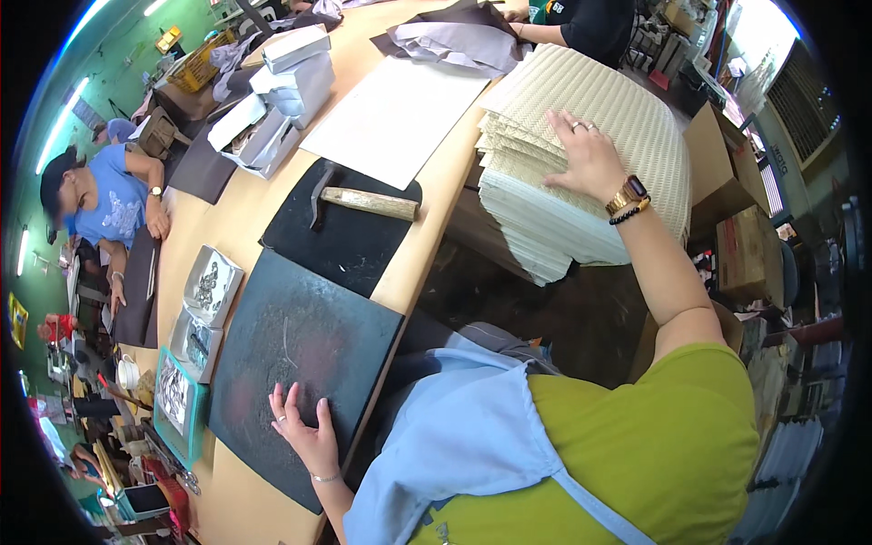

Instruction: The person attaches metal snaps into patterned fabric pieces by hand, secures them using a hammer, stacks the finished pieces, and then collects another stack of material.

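Note:
My right hand (586,163) lies with fingers spread on top of a tall stack of cream sheets (636,100) with a woven-looking texture. Nothing is gripped in it. Over the near part of a dark, worn work mat (304,331) is my left hand (307,436), fingers apart and holding nothing; whether it touches the mat I cannot tell. Beyond that mat, a hammer (371,203) with a wooden handle rests on a black pad (354,259). Small open boxes of metal parts (213,283) and a teal-rimmed tray (198,427) stand along the mat's left side.
A large white sheet (400,118) and crumpled grey material (459,45) lie farther up the table (236,490). White boxes (295,86) are piled at its far left. A co-worker in blue (118,191) handles dark pieces across the table; cardboard boxes (722,163) stand at right.

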Available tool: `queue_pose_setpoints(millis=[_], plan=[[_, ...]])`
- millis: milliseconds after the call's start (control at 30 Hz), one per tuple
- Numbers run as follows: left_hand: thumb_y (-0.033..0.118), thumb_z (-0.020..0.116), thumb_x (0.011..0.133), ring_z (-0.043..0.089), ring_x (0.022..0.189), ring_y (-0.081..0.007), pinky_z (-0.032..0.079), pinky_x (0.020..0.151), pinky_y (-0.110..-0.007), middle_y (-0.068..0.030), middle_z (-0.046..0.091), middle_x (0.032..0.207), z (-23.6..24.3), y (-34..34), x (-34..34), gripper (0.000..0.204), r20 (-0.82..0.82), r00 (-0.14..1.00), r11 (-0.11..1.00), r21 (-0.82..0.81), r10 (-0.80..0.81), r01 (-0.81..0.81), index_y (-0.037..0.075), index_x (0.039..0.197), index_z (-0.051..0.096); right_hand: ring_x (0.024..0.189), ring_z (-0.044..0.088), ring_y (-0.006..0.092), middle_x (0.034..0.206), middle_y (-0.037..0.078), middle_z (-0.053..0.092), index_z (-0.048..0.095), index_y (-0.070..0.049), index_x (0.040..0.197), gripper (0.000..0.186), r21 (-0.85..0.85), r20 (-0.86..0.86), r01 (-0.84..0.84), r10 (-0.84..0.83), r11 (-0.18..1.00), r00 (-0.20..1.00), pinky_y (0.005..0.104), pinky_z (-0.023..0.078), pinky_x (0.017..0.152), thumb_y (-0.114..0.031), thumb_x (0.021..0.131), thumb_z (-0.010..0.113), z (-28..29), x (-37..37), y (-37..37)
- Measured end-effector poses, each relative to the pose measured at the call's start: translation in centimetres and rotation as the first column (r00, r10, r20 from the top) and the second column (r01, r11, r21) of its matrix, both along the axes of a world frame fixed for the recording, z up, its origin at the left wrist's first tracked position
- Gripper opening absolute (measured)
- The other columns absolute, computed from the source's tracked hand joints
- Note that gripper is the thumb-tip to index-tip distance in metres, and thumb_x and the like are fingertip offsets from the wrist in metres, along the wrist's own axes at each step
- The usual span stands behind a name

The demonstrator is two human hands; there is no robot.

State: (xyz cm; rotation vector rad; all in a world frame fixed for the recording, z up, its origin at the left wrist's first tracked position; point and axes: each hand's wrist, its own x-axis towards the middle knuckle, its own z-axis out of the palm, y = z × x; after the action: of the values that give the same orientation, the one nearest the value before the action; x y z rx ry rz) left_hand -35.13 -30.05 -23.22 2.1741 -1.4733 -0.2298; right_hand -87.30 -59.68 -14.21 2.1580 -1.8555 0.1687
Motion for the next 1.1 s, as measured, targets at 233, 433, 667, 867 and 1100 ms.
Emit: queue_pose_setpoints(millis=[233,433,667,867,1100], plan=[[0.014,0.076,0.091,0.045,0.148,-0.0393,0.027,0.122,-0.060,-0.0155,0.056,0.152,5.5,-6.5,-4.4,0.047,-0.172,0.874,0.877,-0.258,-0.454,0.405,0.006,0.135,0.063,0.134,0.058,0.0416,0.145,0.030,0.058,0.057,-0.004,0.147,0.090,-0.101,0.587,0.461,-0.322,0.881,0.743,0.0494,0.046,0.112,-0.070,0.087,0.071,-1.0,-20.2,0.0],[0.011,0.079,0.088,0.056,0.137,-0.0359,0.038,0.117,-0.054,-0.0150,0.061,0.144,5.8,-15.8,-12.5,0.048,-0.045,0.606,0.607,-0.100,-0.795,0.789,0.008,0.134,0.064,0.140,0.053,0.0266,0.156,0.015,0.053,0.044,-0.002,0.157,0.104,0.357,0.897,0.384,-0.428,0.851,0.114,0.0400,0.039,0.118,-0.072,0.085,0.074,-4.9,-23.5,7.7],[0.012,0.077,0.091,0.063,0.128,-0.0332,0.050,0.105,-0.041,-0.0155,0.066,0.136,5.9,-25.0,-23.2,0.048,0.158,0.316,0.299,-0.124,-0.936,0.946,0.007,0.137,0.062,0.145,0.048,0.0269,0.160,0.016,0.048,0.040,-0.003,0.160,0.116,0.506,0.811,0.149,-0.410,0.850,-0.418,0.0425,0.039,0.119,-0.075,0.077,0.079,-7.1,-26.0,10.6],[0.021,0.075,0.098,0.064,0.128,-0.0285,0.053,0.101,-0.040,-0.0134,0.062,0.144,4.1,-25.9,-31.1,0.052,-0.514,0.174,0.321,-0.214,-0.840,0.922,0.002,0.143,0.057,0.148,0.044,0.0262,0.164,0.015,0.043,0.039,-0.005,0.162,0.109,0.551,0.821,0.182,-0.490,0.814,-0.293,0.0406,0.035,0.122,-0.073,0.084,0.074,-6.0,-27.0,10.9],[0.048,0.065,0.103,0.058,0.127,-0.0218,0.043,0.108,-0.040,-0.0108,0.062,0.138,4.2,-26.4,-38.1,0.066,-0.994,-0.082,0.734,0.001,0.078,0.679,0.007,0.151,0.045,0.146,0.047,0.0253,0.162,0.016,0.046,0.038,0.004,0.159,0.111,0.512,0.849,0.242,-0.528,0.824,0.003,0.0377,0.034,0.121,-0.075,0.088,0.068,-4.4,-26.3,10.4]])
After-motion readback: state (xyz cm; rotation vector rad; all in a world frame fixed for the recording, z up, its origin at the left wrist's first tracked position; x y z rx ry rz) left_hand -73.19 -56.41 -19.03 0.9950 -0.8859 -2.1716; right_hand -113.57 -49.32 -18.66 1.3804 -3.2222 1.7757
